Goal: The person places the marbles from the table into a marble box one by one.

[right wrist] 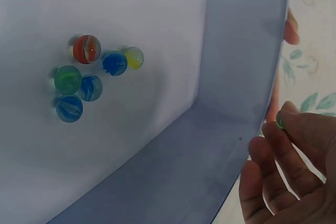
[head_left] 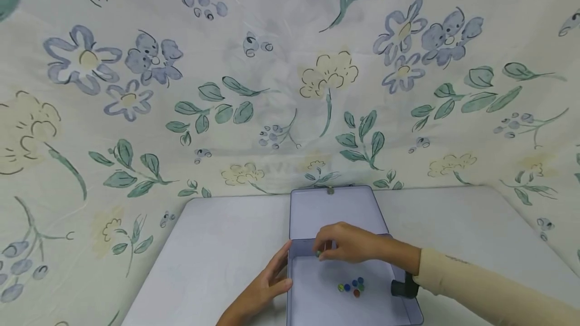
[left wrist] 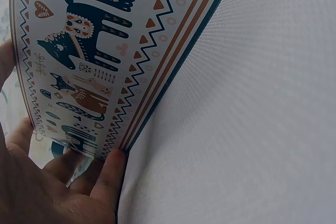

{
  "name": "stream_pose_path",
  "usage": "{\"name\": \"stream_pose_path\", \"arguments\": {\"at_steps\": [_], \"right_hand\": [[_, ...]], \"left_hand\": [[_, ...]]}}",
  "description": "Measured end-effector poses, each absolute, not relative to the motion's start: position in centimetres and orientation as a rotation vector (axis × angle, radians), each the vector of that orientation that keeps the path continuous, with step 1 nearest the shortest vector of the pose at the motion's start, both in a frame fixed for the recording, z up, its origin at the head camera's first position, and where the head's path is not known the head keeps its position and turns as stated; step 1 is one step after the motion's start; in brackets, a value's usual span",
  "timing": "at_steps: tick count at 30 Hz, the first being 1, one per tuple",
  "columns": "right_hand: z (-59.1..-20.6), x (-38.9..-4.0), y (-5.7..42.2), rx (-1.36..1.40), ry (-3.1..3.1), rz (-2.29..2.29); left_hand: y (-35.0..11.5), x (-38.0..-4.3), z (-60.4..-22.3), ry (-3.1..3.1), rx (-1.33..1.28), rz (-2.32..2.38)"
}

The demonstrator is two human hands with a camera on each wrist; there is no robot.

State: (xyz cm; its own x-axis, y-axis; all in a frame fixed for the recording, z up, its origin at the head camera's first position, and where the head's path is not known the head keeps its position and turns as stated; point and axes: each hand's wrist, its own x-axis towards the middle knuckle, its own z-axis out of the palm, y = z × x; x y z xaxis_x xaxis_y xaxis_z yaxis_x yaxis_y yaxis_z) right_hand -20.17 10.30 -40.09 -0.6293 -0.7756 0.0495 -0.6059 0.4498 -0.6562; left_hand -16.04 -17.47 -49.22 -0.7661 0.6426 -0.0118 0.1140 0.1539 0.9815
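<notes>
An open tin box (head_left: 290, 291) with a pale inside holds several glass marbles (head_left: 347, 287) in a loose cluster on its floor. Above the box's far left corner, my right hand (head_left: 346, 243) pinches a green marble (right wrist: 280, 121) between thumb and fingertips. My left hand (head_left: 267, 286) rests against the outside of the left wall, fingers extended along it and thumb near the rim. In the left wrist view, its fingers (left wrist: 108, 182) touch the box's printed side (left wrist: 89, 77), patterned with animals and zigzags. The right wrist view shows an orange marble (right wrist: 86, 49) beside blue, green and yellow ones.
The hinged lid (head_left: 335, 213) lies back, away from me, with a small clasp (head_left: 330, 190) at its far edge. A white table (head_left: 217, 245) carries the box. Behind it hangs a flower-printed cloth (head_left: 272, 89). A black wrist camera (head_left: 405, 288) hangs under my right wrist.
</notes>
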Motion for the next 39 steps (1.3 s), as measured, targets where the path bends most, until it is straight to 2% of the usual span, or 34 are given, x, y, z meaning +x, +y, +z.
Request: {"name": "stream_pose_path", "arguments": {"at_steps": [20, 39], "right_hand": [[-42.0, -20.3, 8.3, -1.171, 2.452, -0.851], [-44.4, -20.1, 8.4, -1.241, 2.504, -0.701]], "left_hand": [[-17.6, -16.0, -49.0, 1.989, 0.736, 1.645], [-17.5, -16.0, -49.2, 1.983, 0.71, 1.642]]}}
